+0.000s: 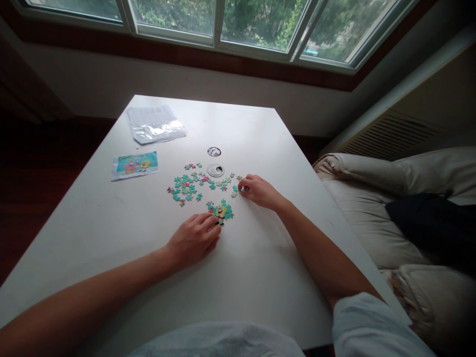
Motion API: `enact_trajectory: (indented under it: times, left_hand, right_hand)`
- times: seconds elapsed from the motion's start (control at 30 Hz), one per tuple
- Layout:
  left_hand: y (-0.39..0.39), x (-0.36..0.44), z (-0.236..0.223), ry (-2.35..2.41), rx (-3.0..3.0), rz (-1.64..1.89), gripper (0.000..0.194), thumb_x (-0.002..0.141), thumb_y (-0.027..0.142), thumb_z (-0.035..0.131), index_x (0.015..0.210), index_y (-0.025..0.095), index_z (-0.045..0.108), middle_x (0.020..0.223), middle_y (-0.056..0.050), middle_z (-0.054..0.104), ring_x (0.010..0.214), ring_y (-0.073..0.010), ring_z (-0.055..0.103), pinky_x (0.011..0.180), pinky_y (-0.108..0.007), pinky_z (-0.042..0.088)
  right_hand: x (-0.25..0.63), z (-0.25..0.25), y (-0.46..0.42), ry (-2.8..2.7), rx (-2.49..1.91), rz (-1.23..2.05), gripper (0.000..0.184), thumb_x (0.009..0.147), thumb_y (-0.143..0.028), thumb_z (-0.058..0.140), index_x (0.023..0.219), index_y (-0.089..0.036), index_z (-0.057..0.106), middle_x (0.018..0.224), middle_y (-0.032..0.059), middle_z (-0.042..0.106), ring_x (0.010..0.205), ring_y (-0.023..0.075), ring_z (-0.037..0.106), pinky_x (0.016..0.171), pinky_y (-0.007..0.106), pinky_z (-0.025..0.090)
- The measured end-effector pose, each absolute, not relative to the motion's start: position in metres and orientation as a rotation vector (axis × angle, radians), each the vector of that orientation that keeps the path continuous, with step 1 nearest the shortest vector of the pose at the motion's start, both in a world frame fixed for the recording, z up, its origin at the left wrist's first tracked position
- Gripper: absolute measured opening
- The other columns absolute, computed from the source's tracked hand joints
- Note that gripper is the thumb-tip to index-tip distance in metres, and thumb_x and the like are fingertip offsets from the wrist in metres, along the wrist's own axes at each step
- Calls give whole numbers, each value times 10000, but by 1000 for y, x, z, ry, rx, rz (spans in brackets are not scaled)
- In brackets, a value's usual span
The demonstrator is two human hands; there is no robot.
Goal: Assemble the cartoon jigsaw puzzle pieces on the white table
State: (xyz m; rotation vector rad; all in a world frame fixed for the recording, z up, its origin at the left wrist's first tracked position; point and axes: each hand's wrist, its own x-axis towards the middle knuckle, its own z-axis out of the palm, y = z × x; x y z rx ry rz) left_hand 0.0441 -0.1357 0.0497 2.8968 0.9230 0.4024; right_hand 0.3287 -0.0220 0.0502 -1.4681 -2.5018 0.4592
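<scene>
Where work lies: white table, under the joined puzzle patch
Left hand: fingers together at patch's near-left edge, grip hidden
Right hand: beyond and right of patch; fingers bent, on what I cannot tell
Loose pieces: beyond patch, mostly left

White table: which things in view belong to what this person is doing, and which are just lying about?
Belong to the job:
- partly joined SpongeBob jigsaw section, by the left hand
- loose jigsaw pieces, by the right hand
- cartoon picture sheet, probably the reference

Apparently just lying about:
- clear plastic packaging
- dark cloth
</scene>
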Motion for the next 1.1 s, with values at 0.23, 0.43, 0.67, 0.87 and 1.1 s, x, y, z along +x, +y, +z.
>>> enact_trajectory:
  times: [0.23, 0.43, 0.67, 0.87, 1.1]
  left_hand:
    - [-136, 44, 49, 922, 2896, 390, 165, 963, 194, 527, 1099, 184, 621, 1239, -95, 655, 1241, -280, 572, 1033, -443, 498]
    - [-136, 44, 48, 921, 2898, 383, 162, 964, 194, 527, 1097, 186, 620, 1243, -95, 653, 1246, -277, 568, 1033, -446, 497]
    - [-137, 43, 48, 922, 2901, 387, 158, 957, 190, 537, 1093, 186, 618, 1244, -96, 651, 1246, -281, 566, 1025, -446, 498]
    - [-137, 44, 48, 927, 2900, 391, 149, 958, 195, 537, 1081, 189, 621, 1225, -100, 658, 1244, -280, 565, 1034, -446, 492]
    - [-136, 43, 47, 922, 2910, 392, 151, 970, 207, 525, 1085, 190, 621, 1217, -99, 658, 1236, -278, 571, 1018, -443, 503]
  right_hand:
    - [328, 48, -20, -2515, -1519, 385, 43, 865, -182, 649, 900, -191, 672, 966, 60, 629, 927, 191, 570, 814, 270, 411]
    - [328, 49, -21, -2499, -1635, 265, 169, 893, -194, 613, 1060, -195, 642, 945, 55, 657, 886, 194, 574, 789, 279, 393]
    - [339, 51, -17, -2456, -1754, 146, 118, 925, -208, 571, 977, -190, 676, 982, 89, 665, 970, 220, 567, 826, 302, 389]
    - [340, 44, -11, -2412, -1700, 367, 68, 809, -210, 644, 872, -187, 642, 912, 54, 643, 859, 186, 554, 749, 272, 390]
    - [326, 51, -22, -2299, -1563, 504, 201, 816, -161, 608, 1001, -211, 670, 777, -14, 651, 684, 128, 531, 662, 256, 356]
